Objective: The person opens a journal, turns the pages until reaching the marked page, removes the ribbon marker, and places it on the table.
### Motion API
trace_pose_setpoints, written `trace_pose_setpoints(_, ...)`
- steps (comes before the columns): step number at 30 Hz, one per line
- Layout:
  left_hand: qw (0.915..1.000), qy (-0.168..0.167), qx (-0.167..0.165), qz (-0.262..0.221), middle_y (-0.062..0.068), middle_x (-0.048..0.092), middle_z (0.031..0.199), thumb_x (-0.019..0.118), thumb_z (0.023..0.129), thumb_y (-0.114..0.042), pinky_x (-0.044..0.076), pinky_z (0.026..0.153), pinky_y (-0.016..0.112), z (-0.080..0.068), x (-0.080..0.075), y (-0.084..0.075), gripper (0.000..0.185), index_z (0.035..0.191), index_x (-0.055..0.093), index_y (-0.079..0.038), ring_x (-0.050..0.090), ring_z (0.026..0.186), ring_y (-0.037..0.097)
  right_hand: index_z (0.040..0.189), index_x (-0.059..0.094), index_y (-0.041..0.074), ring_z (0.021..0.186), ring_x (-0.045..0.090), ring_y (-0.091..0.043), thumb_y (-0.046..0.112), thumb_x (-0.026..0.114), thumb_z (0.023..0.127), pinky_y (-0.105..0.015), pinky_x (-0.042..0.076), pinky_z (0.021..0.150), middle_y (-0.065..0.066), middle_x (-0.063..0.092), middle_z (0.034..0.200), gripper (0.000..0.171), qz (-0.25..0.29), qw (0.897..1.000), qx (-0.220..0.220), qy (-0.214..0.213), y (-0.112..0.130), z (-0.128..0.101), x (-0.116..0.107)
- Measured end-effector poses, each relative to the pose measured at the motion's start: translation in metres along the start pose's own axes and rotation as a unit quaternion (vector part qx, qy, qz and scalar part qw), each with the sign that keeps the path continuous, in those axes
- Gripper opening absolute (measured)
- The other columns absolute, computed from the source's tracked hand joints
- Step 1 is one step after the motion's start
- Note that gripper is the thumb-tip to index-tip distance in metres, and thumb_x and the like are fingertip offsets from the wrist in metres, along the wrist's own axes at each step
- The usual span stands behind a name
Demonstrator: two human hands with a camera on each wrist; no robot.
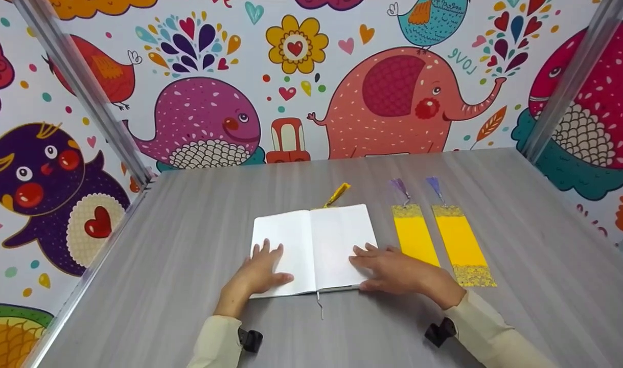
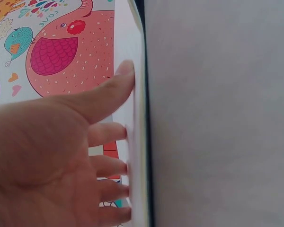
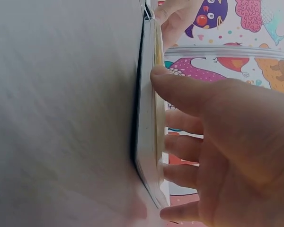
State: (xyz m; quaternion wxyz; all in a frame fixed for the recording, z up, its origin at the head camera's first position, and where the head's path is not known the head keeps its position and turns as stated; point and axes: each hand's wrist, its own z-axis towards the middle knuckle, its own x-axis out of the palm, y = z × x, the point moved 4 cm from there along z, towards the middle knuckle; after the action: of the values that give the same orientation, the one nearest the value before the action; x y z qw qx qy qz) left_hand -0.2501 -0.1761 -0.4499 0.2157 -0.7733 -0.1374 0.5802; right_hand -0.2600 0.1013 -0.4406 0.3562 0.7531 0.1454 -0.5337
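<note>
One left hand (image 1: 258, 272) and one right hand (image 1: 393, 266), two in all, rest on one open notebook (image 1: 337, 240). One ribbon marker (image 1: 321, 305) trails out between the hands. Two yellow bookmarks (image 1: 459, 240) lie right of the right hand. Of three tassels, one yellow tassel (image 1: 337, 194) and two purplish tassels (image 1: 401, 189) lie beyond the hands. Two black wrist cameras (image 1: 251, 340) sit behind them.

Left bookmark (image 1: 416, 234) partly behind right grip (image 1: 397, 268)
</note>
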Motion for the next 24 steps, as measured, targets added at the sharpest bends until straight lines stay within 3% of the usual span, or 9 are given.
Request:
trace_pose_setpoints(12,1.0,-0.001,0.004,0.002,0.035,0.015,0.162,0.072,0.091,-0.032,0.012,0.122,0.067,0.002,-0.002,-0.002,0.079,0.153,0.036,0.001,0.009,0.151,0.054,0.149,0.049,0.011,0.149,0.034,-0.039,0.028,0.057,0.102,-0.067,0.027,0.117,-0.015,0.04,0.159,0.051,-0.017,0.999,-0.025,0.015,0.002,-0.005,-0.008)
trace_pose_setpoints(20,1.0,0.004,-0.003,-0.005,0.034,0.013,0.163,0.072,0.091,-0.031,0.011,0.122,0.067,0.0,-0.001,0.001,0.079,0.153,0.036,0.0,0.008,0.152,0.053,0.136,0.061,0.006,0.137,0.051,-0.04,0.004,0.057,0.096,-0.055,0.044,0.109,-0.019,0.053,0.148,0.04,-0.018,0.996,-0.082,-0.033,0.0,-0.008,-0.012)
trace_pose_setpoints(24,1.0,0.002,-0.003,-0.003,0.033,0.014,0.163,0.073,0.091,-0.031,0.012,0.122,0.067,0.0,-0.001,0.001,0.079,0.153,0.036,0.0,0.008,0.152,0.053,0.136,0.062,0.006,0.137,0.052,-0.038,0.002,0.061,0.093,-0.053,0.045,0.109,-0.017,0.055,0.147,0.043,0.014,0.996,-0.07,-0.044,-0.006,-0.006,-0.012)
